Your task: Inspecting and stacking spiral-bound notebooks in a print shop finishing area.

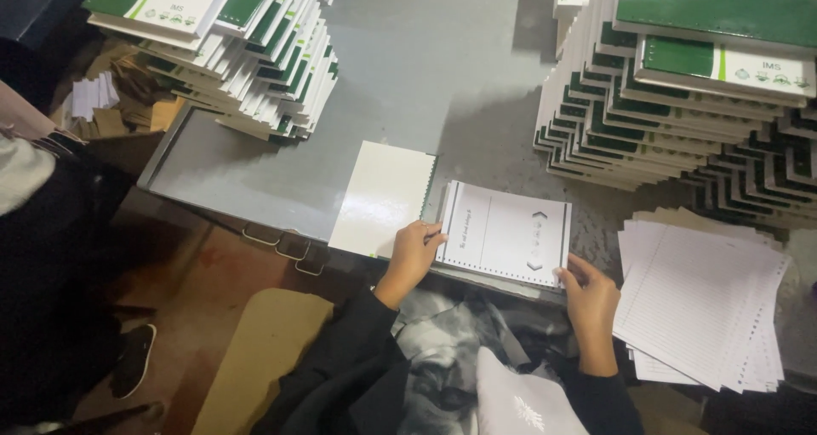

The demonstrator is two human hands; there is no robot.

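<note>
1. My left hand (pixel 414 252) pinches the left edge of a punched white booklet (pixel 508 233), fingers curled over its margin.
2. My right hand (pixel 587 292) grips the booklet's near right corner, thumb on top.
3. The booklet lies flat at the near edge of a grey metal table (pixel 425 69), partly overhanging it.
4. Just left of it, a blank white cover sheet (pixel 381 198) also juts past the near edge.
5. A stack of lined, punched paper (pixel 706 299) sits at the near right corner.
6. Tall piles of green-and-white notebooks fill the far right (pixel 681 94) and the far left corner (pixel 238 43).
7. Beyond the left edge, another person in dark clothes (pixel 51 256) stands on a reddish floor (pixel 204 282), with cardboard scraps (pixel 128 94) behind them.
8. The room is dim.
</note>
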